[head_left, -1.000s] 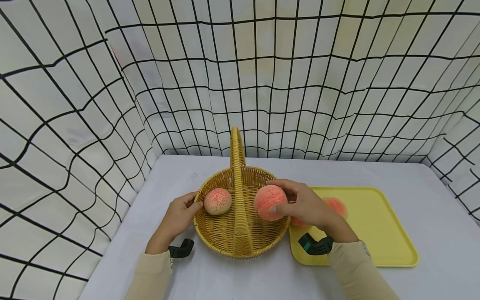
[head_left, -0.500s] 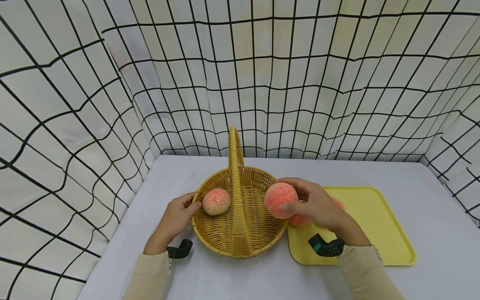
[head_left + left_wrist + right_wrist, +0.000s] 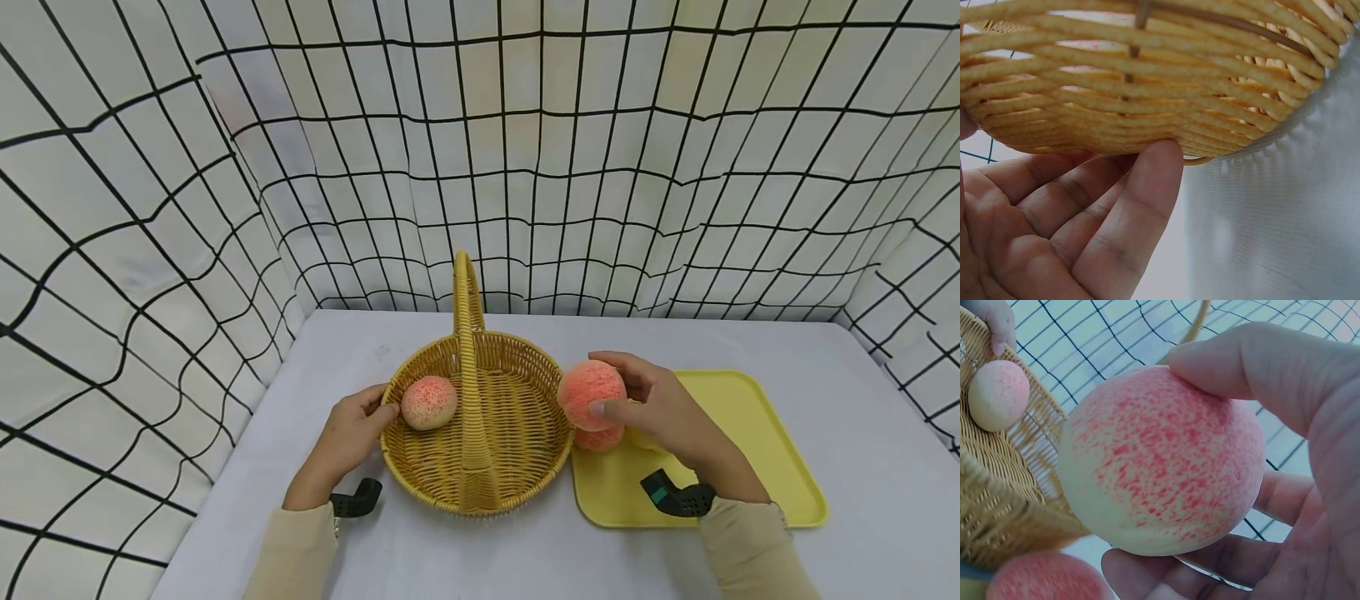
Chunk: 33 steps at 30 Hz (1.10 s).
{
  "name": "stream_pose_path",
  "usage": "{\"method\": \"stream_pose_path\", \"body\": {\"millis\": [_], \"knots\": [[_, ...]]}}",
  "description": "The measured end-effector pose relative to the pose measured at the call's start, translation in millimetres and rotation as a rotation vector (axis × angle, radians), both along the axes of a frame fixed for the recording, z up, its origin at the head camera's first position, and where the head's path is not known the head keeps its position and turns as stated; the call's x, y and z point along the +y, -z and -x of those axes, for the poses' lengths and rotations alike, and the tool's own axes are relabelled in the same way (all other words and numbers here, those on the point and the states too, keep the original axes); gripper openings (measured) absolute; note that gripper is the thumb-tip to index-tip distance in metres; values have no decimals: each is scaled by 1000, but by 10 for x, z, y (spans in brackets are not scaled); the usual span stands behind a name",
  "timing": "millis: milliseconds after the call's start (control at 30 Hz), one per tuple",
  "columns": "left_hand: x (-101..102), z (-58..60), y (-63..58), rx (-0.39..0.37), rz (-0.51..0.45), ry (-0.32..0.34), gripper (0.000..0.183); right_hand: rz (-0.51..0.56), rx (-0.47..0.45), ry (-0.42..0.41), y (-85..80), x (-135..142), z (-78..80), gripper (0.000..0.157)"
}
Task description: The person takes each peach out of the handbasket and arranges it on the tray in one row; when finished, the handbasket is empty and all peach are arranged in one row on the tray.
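My left hand pinches the left rim of a round wicker basket with a tall handle; in the left wrist view its thumb presses the woven side. Inside the basket, left of the handle, lies a pink-and-cream peach. A larger peach is held up in my right hand, just beyond the basket's right rim. Thumb and fingers wrap it in the right wrist view, where its speckled side shows. Below it, another peach sits at the yellow tray's left edge, partly covered.
The yellow tray lies flat to the right of the basket, close to it. A white cloth covers the table. Black netting over white sheeting encloses the back and both sides.
My right hand has carried the peach rightward, from over the basket to above the tray's left edge. A peach seen on the tray earlier is now hidden behind that hand. The left hand keeps its grip.
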<state>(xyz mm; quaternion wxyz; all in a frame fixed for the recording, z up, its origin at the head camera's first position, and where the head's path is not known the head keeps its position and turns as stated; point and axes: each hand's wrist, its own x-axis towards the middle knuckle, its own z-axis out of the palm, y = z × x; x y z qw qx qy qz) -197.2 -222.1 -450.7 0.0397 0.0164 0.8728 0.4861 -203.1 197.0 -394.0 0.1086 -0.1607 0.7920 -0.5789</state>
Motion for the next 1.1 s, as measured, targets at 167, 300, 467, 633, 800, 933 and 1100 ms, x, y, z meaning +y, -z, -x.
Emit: {"method": "stream_pose_path", "body": {"millis": [167,300,467,633,800,933,1100], "knots": [[-1,4,8,5,5,2,47,9,-8,44,10,135,-29,59],[-9,11,15,8,-1,1,47,-18,-11,83,21,260,-65,59],[-10,5,11,11,2,4,47,-65,3,132,40,429,-112,61],[2,18,13,10,2,2,47,-95,39,173,55,598,-166,61],[28,45,19,12,5,5,46,-102,73,214,72,752,-219,61],[30,38,5,8,14,7,47,-114,75,245,86,826,-238,61],[14,22,-10,3,32,-5,48,-104,71,276,119,905,-237,60]]}}
